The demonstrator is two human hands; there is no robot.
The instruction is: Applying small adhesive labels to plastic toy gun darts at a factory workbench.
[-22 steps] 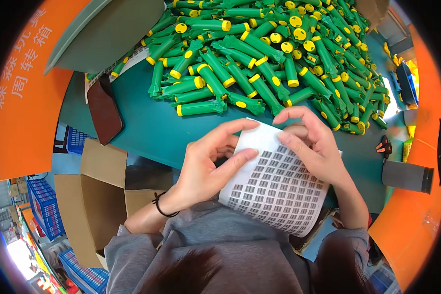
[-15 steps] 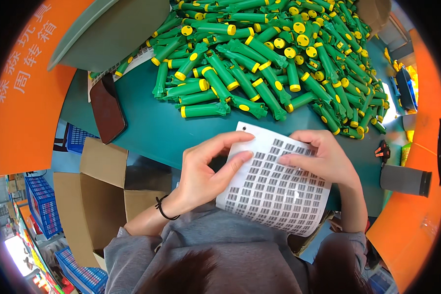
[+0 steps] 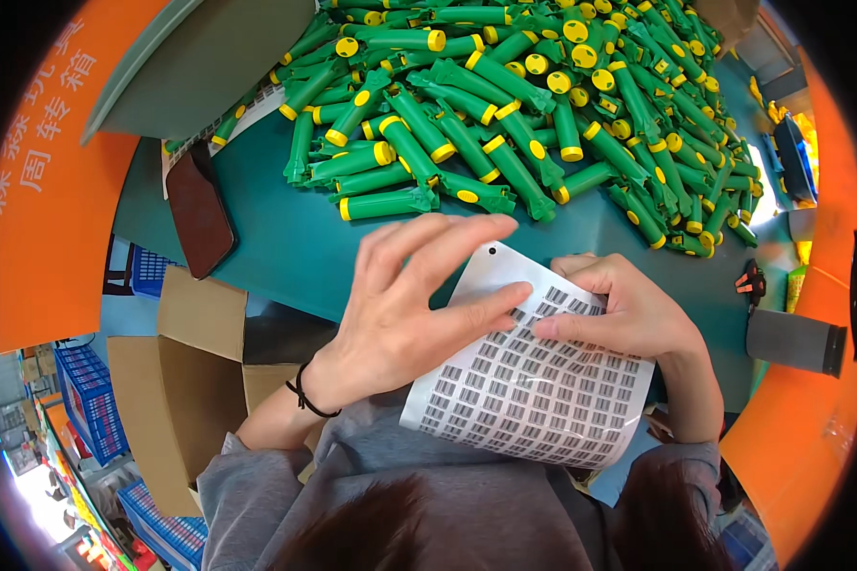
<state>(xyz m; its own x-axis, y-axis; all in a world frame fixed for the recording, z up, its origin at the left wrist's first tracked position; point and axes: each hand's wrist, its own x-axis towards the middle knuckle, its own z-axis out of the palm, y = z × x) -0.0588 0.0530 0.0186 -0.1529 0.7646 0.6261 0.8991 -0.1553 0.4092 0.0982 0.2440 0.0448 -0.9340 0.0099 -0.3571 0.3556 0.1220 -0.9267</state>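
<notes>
The white sheet of printed labels [image 3: 533,400] was found in front of your torso, tilted and bowed, its upper part reaching over the near edge of the green bench [image 3: 290,262]. Your right hand [image 3: 628,314] had it pinched, thumb on the printed face and fingers folded behind the upper right edge; that hold appeared to carry the sheet and put the bend in it. Your left hand [image 3: 400,309] was spread, thumb and forefinger well parted, the thumb lying over the printed rows by the blank left margin; whether it pressed on the sheet or hung just above could not be told. The labels faced up toward you, which presumably kept the rows readable. Beyond the sheet, green tubes with yellow ends [image 3: 517,178] were heaped toward the far edge of the bench, seemingly leaving the near side for handwork. A brown flat case [image 3: 198,214] lay by the left edge, and a grey bin [image 3: 200,76] stood over the far left corner. An orange-and-black tool [image 3: 750,279] was noted near the right edge. Below the near left edge, an open carton [image 3: 200,309] stood beside you, within apparent reach.
</notes>
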